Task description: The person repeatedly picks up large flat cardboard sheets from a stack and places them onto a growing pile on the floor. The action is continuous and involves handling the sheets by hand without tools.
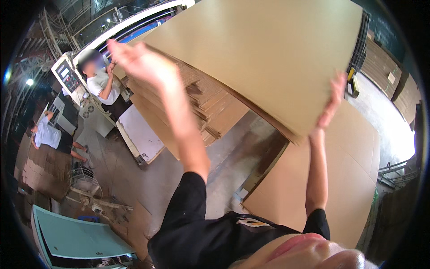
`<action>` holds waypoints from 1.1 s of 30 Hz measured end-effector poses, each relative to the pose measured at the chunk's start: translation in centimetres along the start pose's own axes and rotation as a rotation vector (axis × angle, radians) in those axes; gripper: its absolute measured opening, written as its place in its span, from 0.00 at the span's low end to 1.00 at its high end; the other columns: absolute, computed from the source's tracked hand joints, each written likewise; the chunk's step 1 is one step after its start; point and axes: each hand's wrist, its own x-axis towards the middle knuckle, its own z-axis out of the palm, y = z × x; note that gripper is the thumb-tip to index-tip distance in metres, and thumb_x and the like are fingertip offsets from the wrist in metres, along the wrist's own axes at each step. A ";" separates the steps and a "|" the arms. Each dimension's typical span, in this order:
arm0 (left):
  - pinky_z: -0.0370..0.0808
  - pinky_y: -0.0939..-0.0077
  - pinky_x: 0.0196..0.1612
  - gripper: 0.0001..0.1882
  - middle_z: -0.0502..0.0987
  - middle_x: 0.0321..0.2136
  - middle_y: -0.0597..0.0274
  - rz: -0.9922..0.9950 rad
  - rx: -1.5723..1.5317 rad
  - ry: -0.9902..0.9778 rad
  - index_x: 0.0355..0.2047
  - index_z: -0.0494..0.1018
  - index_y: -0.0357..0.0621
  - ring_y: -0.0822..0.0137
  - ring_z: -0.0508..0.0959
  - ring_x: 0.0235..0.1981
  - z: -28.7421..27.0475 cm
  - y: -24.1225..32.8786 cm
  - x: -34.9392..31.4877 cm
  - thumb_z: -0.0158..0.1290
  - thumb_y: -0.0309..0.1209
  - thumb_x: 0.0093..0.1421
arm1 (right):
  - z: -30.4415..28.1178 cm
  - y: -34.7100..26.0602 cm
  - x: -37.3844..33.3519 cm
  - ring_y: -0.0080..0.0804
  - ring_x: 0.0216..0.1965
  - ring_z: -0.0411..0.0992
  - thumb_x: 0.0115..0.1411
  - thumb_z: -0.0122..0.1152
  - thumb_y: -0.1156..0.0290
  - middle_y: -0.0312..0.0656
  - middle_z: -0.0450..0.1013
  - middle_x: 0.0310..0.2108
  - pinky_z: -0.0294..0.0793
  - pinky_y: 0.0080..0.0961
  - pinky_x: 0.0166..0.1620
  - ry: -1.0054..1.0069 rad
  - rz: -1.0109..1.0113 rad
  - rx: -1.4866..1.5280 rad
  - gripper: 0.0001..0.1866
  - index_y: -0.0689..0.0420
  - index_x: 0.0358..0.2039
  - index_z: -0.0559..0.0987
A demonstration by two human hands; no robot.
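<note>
Grey concrete floor (226,154) is showing beside a broad, flat tan cardboard sheet (268,58), seemingly being positioned between the blurred left hand (145,62), fingers apart, and right hand (332,102), grip unclear at the sheet's edge, calling for even support.

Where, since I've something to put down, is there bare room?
Bare grey floor shows between the cardboard stack and the flat cardboard sheets at lower right. Those sheets' top also looks bare beside the right forearm, though the raised cardboard hides part. It is crowded at left, around the cage fan and blue-green panel.
</note>
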 end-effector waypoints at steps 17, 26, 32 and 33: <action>0.42 0.58 0.67 0.39 0.35 0.67 0.47 -0.359 0.196 -0.527 0.65 0.41 0.34 0.55 0.42 0.67 -14.6 -13.3 -7.5 0.32 0.54 0.66 | 32.6 -2.5 -5.1 0.42 0.67 0.45 0.62 0.43 0.43 0.46 0.56 0.62 0.37 0.59 0.64 -0.529 0.336 -0.016 0.32 0.56 0.55 0.67; 0.43 0.53 0.65 0.34 0.36 0.66 0.42 -0.250 0.306 -0.500 0.62 0.53 0.36 0.50 0.44 0.67 -16.3 -14.5 -7.0 0.33 0.50 0.64 | 12.1 -11.2 -22.9 0.47 0.67 0.44 0.63 0.49 0.53 0.48 0.50 0.65 0.43 0.48 0.65 -1.017 0.604 0.023 0.33 0.55 0.63 0.56; 0.43 0.55 0.65 0.33 0.38 0.65 0.37 -0.250 0.297 -0.512 0.59 0.56 0.33 0.48 0.45 0.66 -15.4 -13.2 -7.2 0.35 0.46 0.61 | -20.7 -20.4 -40.6 0.53 0.58 0.61 0.64 0.43 0.51 0.56 0.61 0.58 0.61 0.41 0.58 -1.670 1.549 -0.421 0.28 0.59 0.56 0.66; 0.43 0.55 0.65 0.32 0.38 0.65 0.37 -0.281 0.285 -0.517 0.59 0.56 0.32 0.48 0.45 0.66 -15.4 -13.7 -7.9 0.35 0.45 0.61 | -29.0 -23.2 -45.2 0.54 0.55 0.64 0.64 0.43 0.52 0.57 0.65 0.54 0.64 0.42 0.56 -1.676 1.581 -0.503 0.26 0.59 0.54 0.69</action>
